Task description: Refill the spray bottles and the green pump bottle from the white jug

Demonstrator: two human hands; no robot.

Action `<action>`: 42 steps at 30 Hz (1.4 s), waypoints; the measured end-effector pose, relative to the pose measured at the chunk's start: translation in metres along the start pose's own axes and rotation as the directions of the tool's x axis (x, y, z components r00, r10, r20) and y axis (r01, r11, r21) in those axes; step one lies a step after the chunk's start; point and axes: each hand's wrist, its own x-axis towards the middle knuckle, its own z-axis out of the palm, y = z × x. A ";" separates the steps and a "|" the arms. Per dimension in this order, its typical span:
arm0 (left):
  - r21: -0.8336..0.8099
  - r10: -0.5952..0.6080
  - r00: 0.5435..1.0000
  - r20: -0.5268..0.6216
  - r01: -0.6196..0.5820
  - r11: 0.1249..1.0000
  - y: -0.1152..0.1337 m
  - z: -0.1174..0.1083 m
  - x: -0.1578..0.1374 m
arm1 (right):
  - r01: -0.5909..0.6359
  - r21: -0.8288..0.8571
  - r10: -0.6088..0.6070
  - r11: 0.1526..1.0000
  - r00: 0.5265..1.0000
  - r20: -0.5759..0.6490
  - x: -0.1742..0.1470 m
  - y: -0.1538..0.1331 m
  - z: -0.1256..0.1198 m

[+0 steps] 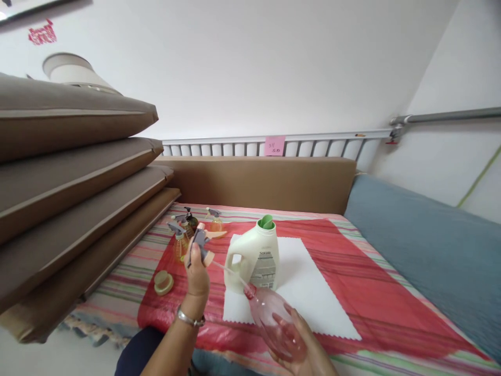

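Note:
My left hand (198, 277) is closed around a grey and peach trigger spray head (201, 248). A thin pale dip tube (230, 274) runs down from it to the mouth of a clear pink bottle (270, 316); whether the tip is inside the neck I cannot tell. My right hand (303, 344) wraps the tilted bottle's lower body, fingers showing through the plastic. Just behind stands a cream detergent jug (252, 256) with a green spout (266, 222) and no cap on it. A pale round cap (163, 282) lies to the left.
Several spray bottles (180, 245) with yellowish liquid stand at the left back. A white sheet (301, 282) lies under the jug on a red translucent cover (352, 261). Stacked cushions (78, 193) rise on the left; a brown backrest (258, 183) and radiator are behind.

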 end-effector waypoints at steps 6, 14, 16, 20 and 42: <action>-0.008 -0.080 0.986 0.147 0.082 0.997 -0.015 0.016 -0.047 | 0.092 0.009 -0.092 0.996 0.993 0.068 -0.014 0.001 0.032; -0.051 -0.150 0.946 0.286 0.172 0.984 -0.013 0.026 -0.067 | 0.104 0.003 -0.103 0.995 0.981 0.166 -0.022 0.007 0.039; -0.090 -0.159 0.942 0.295 0.193 0.977 -0.010 0.027 -0.066 | 0.124 0.003 -0.123 0.992 0.980 0.155 -0.020 0.010 0.039; -0.218 -0.244 0.938 0.245 0.299 0.929 -0.005 0.030 -0.061 | 0.148 0.021 -0.149 0.989 0.984 0.100 -0.015 0.016 0.040; -0.181 -0.463 0.738 0.491 0.607 0.774 0.015 0.026 -0.067 | -0.392 0.048 0.324 0.919 0.817 0.477 -0.022 0.019 0.027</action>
